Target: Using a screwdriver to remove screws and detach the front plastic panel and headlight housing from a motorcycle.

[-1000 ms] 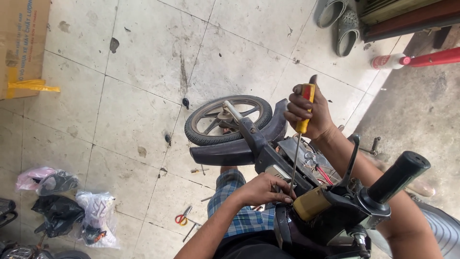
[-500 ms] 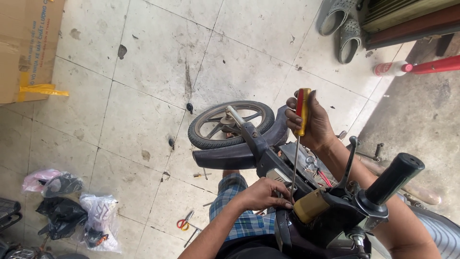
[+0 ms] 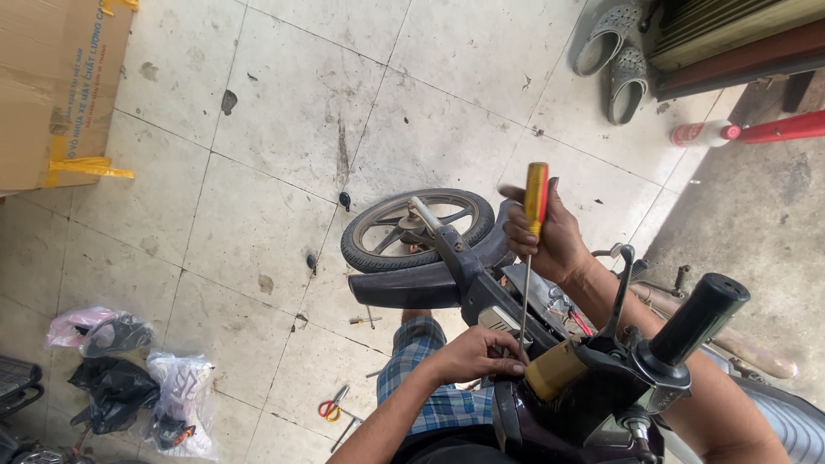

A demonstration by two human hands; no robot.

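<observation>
Screwdriver point(image 3: 534, 225) upright, yellow-and-red handle gripped tight in right hand point(image 3: 547, 236), thin shaft running down to the motorbike point(image 3: 516, 326) front near the headlight area. Probably light and stiff, best held by that chunky handle, shaft looks slippery. Left hand point(image 3: 475, 354) curled around something at the tip, can't tell what. Front wheel point(image 3: 418, 228) at 10 o'clock, scissors point(image 3: 330, 406) on floor point(image 3: 258, 172) at 8, cardboard box point(image 3: 51, 86) far off at 10.
</observation>
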